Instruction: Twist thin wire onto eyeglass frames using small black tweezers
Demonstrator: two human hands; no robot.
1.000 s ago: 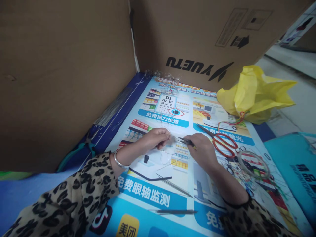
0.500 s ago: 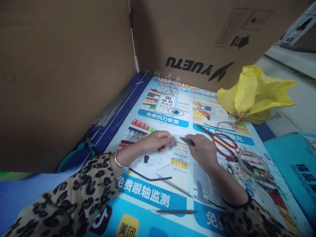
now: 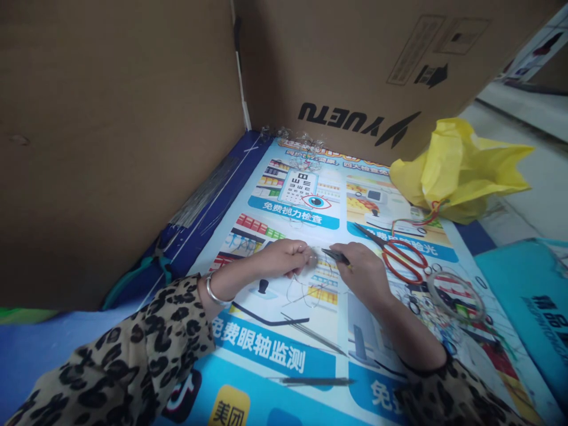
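Observation:
My left hand point(image 3: 284, 258), a silver bangle at its wrist, is closed in a pinch on a thin wire point(image 3: 306, 303), whose fine loops hang below the fingers over the printed sheet. Facing it, my right hand point(image 3: 364, 271) is wrapped round a pair of pliers point(image 3: 335, 255). Their dark, narrow jaws point left, a short gap from my left fingertips; whether they grip the wire is too fine to tell. The pliers' handles are hidden in my palm. Below the hands lie several straight wire lengths point(image 3: 317, 381).
Cardboard walls point(image 3: 346, 71) close off the left and back. On the right are orange-handled scissors point(image 3: 403, 261), a clear ring-shaped roll point(image 3: 457, 296), small loose rings, a yellow bag point(image 3: 457, 171) and a turquoise pouch point(image 3: 528, 296). Teal-handled pliers point(image 3: 137, 275) lie left; tangled wire pieces point(image 3: 306, 142) sit behind.
My left hand has shifted slightly down and right, and the wire loops below it have changed shape. The pliers in my right hand have moved a little left.

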